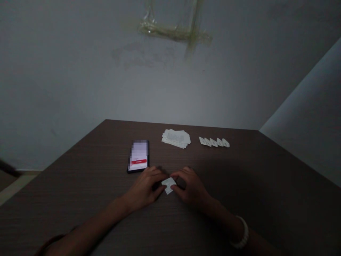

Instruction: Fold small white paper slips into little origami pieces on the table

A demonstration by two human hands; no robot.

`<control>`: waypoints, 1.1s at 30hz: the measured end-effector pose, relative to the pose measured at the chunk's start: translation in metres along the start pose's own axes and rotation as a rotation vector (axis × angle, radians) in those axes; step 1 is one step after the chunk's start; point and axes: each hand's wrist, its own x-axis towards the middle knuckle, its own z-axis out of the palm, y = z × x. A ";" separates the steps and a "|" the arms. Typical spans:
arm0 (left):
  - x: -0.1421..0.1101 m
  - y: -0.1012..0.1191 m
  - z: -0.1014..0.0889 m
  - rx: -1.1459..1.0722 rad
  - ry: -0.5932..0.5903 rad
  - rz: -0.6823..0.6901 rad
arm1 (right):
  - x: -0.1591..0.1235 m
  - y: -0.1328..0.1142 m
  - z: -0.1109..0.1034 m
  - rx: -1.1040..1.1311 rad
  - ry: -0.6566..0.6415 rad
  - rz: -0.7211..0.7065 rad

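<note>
A small piece of white paper [168, 184] is pinched between both hands, just above or on the dark tabletop. My left hand [147, 185] grips its left side with thumb and fingers. On the right side, my right hand [191, 186] holds it between thumb and forefinger. Faint marks show on the paper, too small to read. Beyond the left hand lies a phone [138, 156] with its screen lit and a red bar across it. A loose pile of white paper sheets [176, 138] rests farther back, and to its right is a row of several small folded papers [214, 142].
The brown wood-grain table [106, 156] reaches back to a grey wall [80, 71] with yellowed tape [170, 32] on it. Another pale surface [309, 106] slants along the right. A dark object [9, 168], partly cut off, stands by the left edge.
</note>
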 end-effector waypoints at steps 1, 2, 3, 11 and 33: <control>0.000 -0.001 0.000 -0.009 0.000 -0.004 | 0.000 0.000 0.000 0.003 0.003 0.010; 0.000 -0.002 0.001 -0.018 0.006 -0.005 | -0.001 0.001 0.000 0.005 0.009 0.017; 0.000 -0.003 0.002 -0.025 0.016 -0.006 | -0.001 0.002 0.001 0.006 0.013 0.021; -0.002 -0.007 0.002 -0.035 0.015 -0.010 | 0.000 0.004 -0.001 -0.033 -0.030 -0.048; -0.003 -0.006 -0.009 0.256 -0.132 0.213 | -0.006 0.011 -0.012 -0.403 -0.174 -0.462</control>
